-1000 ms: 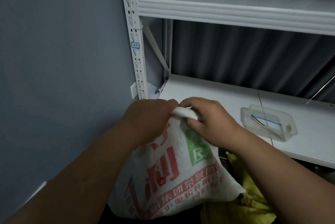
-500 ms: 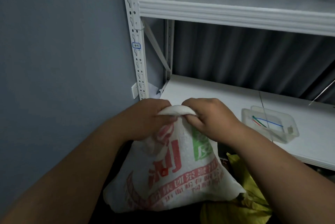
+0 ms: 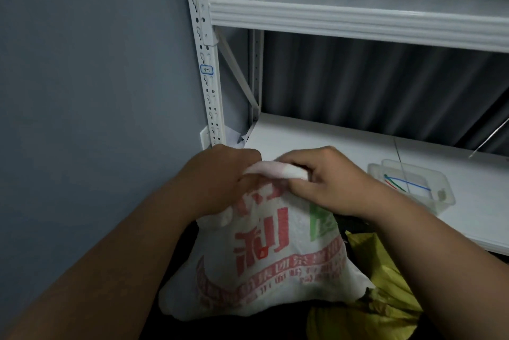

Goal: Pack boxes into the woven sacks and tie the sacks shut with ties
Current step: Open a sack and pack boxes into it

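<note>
Left hand point(image 3: 220, 177) and right hand point(image 3: 327, 182) both pinching gathered mouth of woven sack point(image 3: 272, 262) between them, sack body hanging below; ties point(image 3: 405, 184) in clear tray point(image 3: 440, 188) just beyond right hand, nearer that side.

Colours and prints recorded, sack and shelf area.
Woven sack point(image 3: 264, 262) was white, printed with large red characters, a red banded arc of smaller characters below, and a green block at upper right. A yellow sack point(image 3: 377, 298) lay just beside it at lower right. Shelving unit point(image 3: 358, 16) was white with a dark-slotted upright bearing a small blue-outlined label point(image 3: 206, 70). Clear plastic tray point(image 3: 413, 185) held blue, green and red ties point(image 3: 405, 184). Wall point(image 3: 96, 91) was plain grey-blue; the backdrop behind the shelves was dark grey with vertical ribbing.
</note>
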